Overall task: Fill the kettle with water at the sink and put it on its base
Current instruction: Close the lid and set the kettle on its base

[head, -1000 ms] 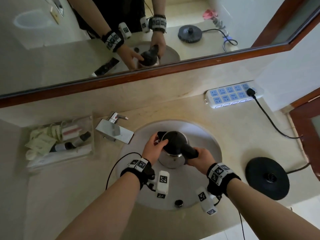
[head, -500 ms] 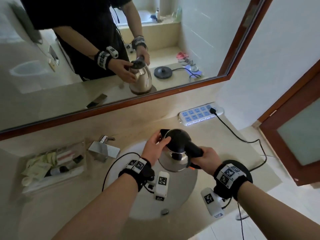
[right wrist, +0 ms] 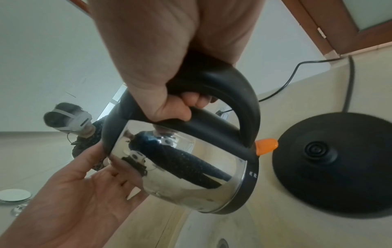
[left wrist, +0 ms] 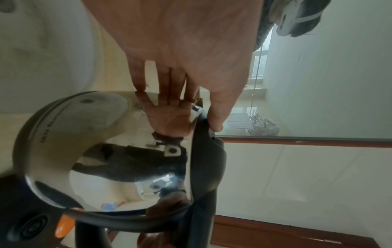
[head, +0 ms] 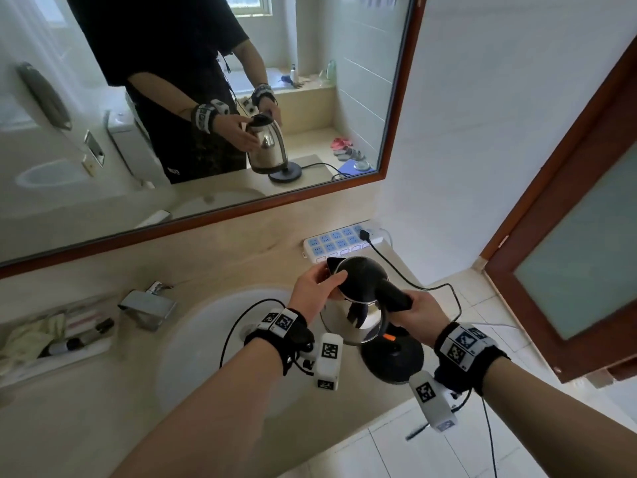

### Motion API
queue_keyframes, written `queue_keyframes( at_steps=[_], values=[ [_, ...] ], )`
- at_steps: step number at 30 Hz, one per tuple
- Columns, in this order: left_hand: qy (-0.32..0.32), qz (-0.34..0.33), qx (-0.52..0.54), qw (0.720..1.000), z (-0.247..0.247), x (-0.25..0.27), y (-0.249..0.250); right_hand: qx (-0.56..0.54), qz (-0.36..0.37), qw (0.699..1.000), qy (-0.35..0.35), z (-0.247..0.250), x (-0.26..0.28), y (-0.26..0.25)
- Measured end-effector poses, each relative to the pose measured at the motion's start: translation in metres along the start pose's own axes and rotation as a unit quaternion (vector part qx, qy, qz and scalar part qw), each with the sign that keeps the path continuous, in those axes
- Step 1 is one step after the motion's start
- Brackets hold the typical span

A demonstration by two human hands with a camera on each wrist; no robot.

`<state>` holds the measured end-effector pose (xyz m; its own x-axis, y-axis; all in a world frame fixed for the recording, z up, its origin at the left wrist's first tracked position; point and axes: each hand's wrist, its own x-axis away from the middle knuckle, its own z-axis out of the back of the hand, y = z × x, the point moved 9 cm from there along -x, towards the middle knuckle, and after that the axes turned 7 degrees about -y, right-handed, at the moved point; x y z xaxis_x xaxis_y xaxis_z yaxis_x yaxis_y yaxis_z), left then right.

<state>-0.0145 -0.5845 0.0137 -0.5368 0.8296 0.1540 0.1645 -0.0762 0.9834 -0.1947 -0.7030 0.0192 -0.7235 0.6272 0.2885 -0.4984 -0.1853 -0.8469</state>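
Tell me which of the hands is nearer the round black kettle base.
Right. The right hand grips the steel kettle's black handle just above the round black kettle base; the left hand steadies the kettle's far, sink-side wall.

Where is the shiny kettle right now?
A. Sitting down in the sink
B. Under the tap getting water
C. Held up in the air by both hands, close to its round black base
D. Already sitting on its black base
C: the right hand grips the black handle and the left hand steadies the side of the kettle, which hangs tilted in the air beside the base, not on it.
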Motion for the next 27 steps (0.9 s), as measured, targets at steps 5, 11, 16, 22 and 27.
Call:
queue_keyframes(
  at_steps=[5, 11, 16, 22, 27],
  values=[
    [-0.017, 0.012, -0.003, 1.000, -0.045, -0.007, -0.011, 0.002, -0.023, 1.000, -0.001, 0.035, 0.005, 0.037],
    [-0.054, 0.030, -0.032, 0.998, -0.076, -0.021, -0.031, -0.009, -0.047, 0.999, -0.006, 0.052, 0.009, 0.066],
    [-0.082, 0.044, -0.057, 0.994, -0.091, -0.028, -0.046, -0.009, -0.068, 0.998, 0.009, 0.056, 0.008, 0.093],
    [-0.086, 0.055, -0.091, 0.991, -0.100, -0.029, -0.064, -0.006, -0.078, 0.997, 0.009, 0.056, 0.010, 0.113],
    [-0.086, 0.046, -0.117, 0.988, -0.100, -0.029, -0.069, -0.021, -0.084, 0.996, 0.010, 0.054, 0.011, 0.120]
  ],
)
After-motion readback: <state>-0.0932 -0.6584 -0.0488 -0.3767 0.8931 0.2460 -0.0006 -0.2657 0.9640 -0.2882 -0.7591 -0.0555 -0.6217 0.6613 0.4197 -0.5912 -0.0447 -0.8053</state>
